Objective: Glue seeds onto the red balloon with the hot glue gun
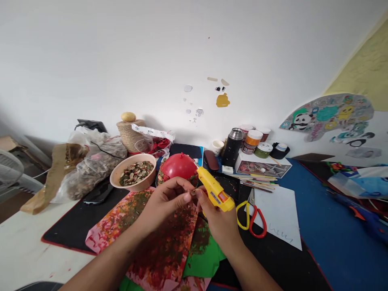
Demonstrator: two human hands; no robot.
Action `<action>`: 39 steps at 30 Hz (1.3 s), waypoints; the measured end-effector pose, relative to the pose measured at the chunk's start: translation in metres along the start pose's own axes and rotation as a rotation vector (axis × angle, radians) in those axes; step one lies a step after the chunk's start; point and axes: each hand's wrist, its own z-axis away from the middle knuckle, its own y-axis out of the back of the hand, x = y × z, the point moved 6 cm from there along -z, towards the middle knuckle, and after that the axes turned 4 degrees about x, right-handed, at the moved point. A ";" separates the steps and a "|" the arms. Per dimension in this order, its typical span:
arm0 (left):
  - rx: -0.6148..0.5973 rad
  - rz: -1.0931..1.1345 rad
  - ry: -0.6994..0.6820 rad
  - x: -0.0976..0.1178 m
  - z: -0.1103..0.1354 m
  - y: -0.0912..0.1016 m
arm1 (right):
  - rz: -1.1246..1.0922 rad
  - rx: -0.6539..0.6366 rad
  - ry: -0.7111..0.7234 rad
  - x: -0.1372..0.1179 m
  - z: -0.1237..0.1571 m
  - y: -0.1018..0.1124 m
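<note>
My right hand point(218, 221) grips a yellow glue gun point(215, 190), its nozzle pointing left toward my left hand. My left hand point(168, 199) is pinched on a small piece held right at the nozzle tip; the piece is too small to name. Just behind both hands sits a red balloon point(179, 165) with bits stuck round its lower edge. A beige bowl point(117, 178) of small green and brown pieces stands to the left of the balloon. Stained coloured paper point(121, 220) lies under my hands.
Scissors point(253, 216) with yellow and red handles and a white sheet point(280, 216) lie to the right. Plastic bags point(91, 165), a twine spool point(130, 135), a black flask point(232, 147) and paint jars point(253, 141) line the wall. A fan point(10, 169) stands far left.
</note>
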 end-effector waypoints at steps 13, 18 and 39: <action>-0.053 0.096 0.122 -0.007 -0.005 0.007 | 0.049 -0.050 0.075 -0.001 0.000 -0.001; -0.006 0.087 0.112 -0.011 -0.007 0.013 | -0.008 -0.076 0.037 0.000 0.001 0.000; -0.112 0.006 -0.120 0.015 0.004 -0.002 | -0.095 -0.003 0.002 0.010 -0.002 0.012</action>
